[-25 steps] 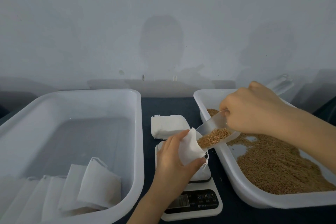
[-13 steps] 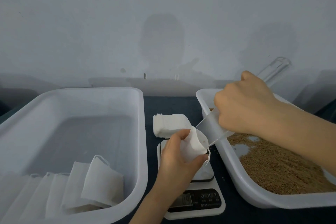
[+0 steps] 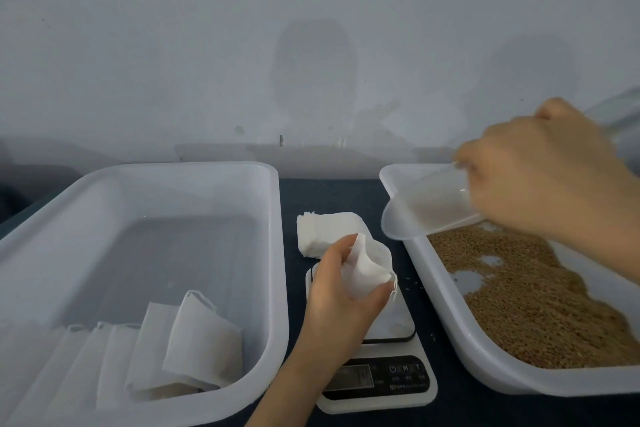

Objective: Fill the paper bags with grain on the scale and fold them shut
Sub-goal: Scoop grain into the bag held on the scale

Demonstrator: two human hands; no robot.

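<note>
Sitting at the bottom centre of the frame, the white digital kitchen scale (image 3: 377,381) fills most of the narrow strip of dark tabletop (image 3: 329,194) between two containers, with only slim gaps to either rim. Over its platform the left hand (image 3: 339,291) rises from the lower edge, thumb and curled fingers pinching the small white paper bag (image 3: 367,270) by its side. The bag's mouth gapes toward the upper right; whether the bag touches the platform cannot be told.

At lower left, the large white plastic tub (image 3: 138,177) holds a row of folded white bags (image 3: 201,347) leaning along its near wall. At right, the white plastic tray (image 3: 450,315) carries the brown grain (image 3: 536,295).

Just behind the scale lies a flat stack of unfilled white bags (image 3: 325,229). Over the tray's far left corner the blurred right hand (image 3: 540,177) grips the handle of the clear plastic scoop (image 3: 429,208). The scoop tilts lip-down toward the bag, with open air between the two.
</note>
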